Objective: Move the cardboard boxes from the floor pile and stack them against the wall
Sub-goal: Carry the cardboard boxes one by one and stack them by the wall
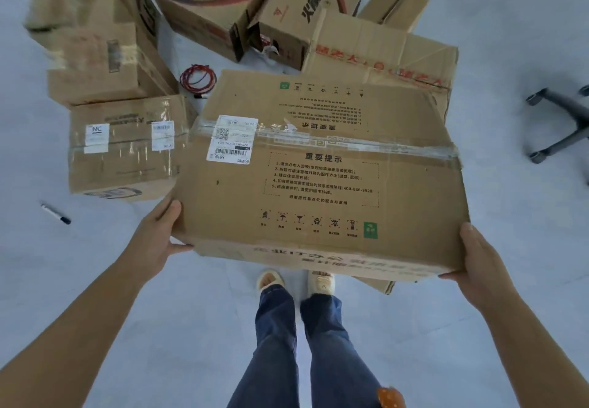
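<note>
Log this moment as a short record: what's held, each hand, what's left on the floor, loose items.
held: large taped box, lifted above the person's feet
left hand: grips the box's near left corner, thumb on top
right hand: grips the near right corner, thumb on top
left on floor: small taped box beside the held one, more cardboard boxes behind
loose items: red cable, marker pen
other: chair base at right
wall: not in view
</note>
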{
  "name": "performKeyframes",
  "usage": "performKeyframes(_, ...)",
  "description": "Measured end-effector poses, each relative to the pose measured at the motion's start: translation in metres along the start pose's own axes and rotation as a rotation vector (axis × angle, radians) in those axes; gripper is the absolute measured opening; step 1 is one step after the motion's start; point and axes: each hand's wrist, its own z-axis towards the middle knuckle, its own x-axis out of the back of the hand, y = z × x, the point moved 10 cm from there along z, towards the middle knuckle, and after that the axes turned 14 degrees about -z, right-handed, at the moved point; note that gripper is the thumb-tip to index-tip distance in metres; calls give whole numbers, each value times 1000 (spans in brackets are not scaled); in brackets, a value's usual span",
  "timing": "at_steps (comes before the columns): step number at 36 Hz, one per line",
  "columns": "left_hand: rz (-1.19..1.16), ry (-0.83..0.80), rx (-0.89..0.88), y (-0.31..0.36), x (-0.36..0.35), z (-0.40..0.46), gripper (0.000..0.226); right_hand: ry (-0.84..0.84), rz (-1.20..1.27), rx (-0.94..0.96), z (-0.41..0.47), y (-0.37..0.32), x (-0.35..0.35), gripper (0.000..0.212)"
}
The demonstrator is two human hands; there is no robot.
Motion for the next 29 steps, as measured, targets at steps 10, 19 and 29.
performKeyframes(10, -188, 93, -139, -4, 43, -107, 38, -191, -34, 173, -24, -76, -2, 28)
performKeyframes(19, -445, 339, -262, -67, 69, -240, 38, -511, -193, 342, -34, -131, -30, 39)
performKeyframes(29, -740, 665, -303, -190, 74, -378, 37, -771, -388, 524, -73, -137, -75, 35)
